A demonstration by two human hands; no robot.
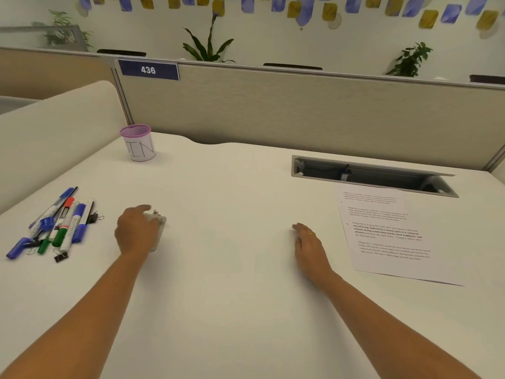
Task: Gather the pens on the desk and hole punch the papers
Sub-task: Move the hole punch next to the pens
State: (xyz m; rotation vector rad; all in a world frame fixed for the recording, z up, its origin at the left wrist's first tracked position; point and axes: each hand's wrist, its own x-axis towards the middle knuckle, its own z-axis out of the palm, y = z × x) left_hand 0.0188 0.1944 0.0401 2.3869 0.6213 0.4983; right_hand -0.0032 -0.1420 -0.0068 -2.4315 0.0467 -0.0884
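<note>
A heap of pens and markers, blue, green and red-capped, lies at the desk's left with black binder clips among them. My left hand sits just right of that heap, its fingers curled over a pale grey hole punch that is mostly hidden beneath it. My right hand rests flat on the bare desk, fingers relaxed, holding nothing. A stack of printed papers lies a short way to its right. A purple-rimmed mesh cup wrapped in white paper stands at the back left.
An open grey cable tray is sunk into the white desk behind the papers. A beige partition with a "436" sign closes the back, and a padded cream panel borders the left side.
</note>
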